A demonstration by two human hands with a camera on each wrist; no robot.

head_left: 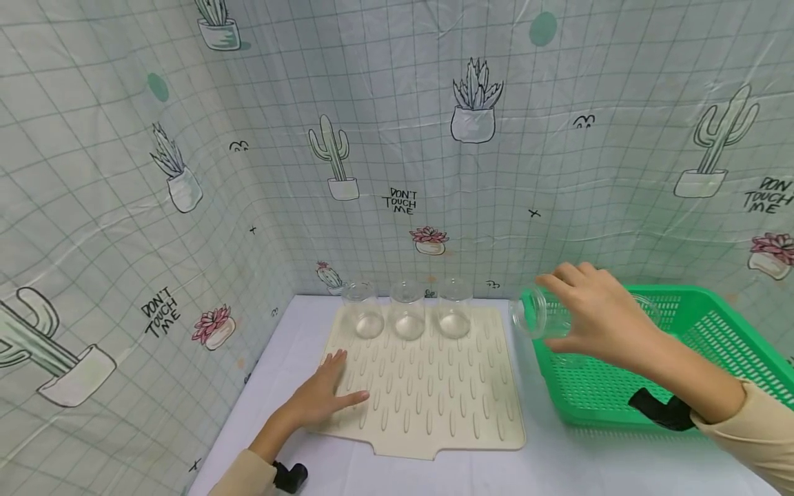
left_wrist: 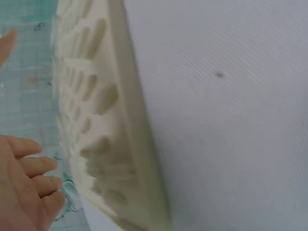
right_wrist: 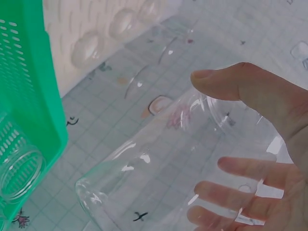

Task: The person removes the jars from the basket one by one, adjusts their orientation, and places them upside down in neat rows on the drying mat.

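Note:
My right hand (head_left: 598, 313) grips a clear plastic cup (head_left: 535, 315) on its side, held in the air above the left edge of the green basket (head_left: 713, 324). In the right wrist view the cup (right_wrist: 159, 178) lies across my fingers (right_wrist: 250, 168), thumb on top. My left hand (head_left: 322, 396) rests flat with straight fingers on the near left part of the cream ribbed drying mat (head_left: 434, 399). Three clear cups (head_left: 407, 311) stand in a row along the mat's far edge. The left wrist view has the mat's edge (left_wrist: 125, 125) and my fingers (left_wrist: 29, 178).
A white table (head_left: 558, 468) carries the mat and basket. Another clear cup (right_wrist: 19, 175) lies inside the basket. Cactus-print sheets (head_left: 397, 138) wall off the back and both sides.

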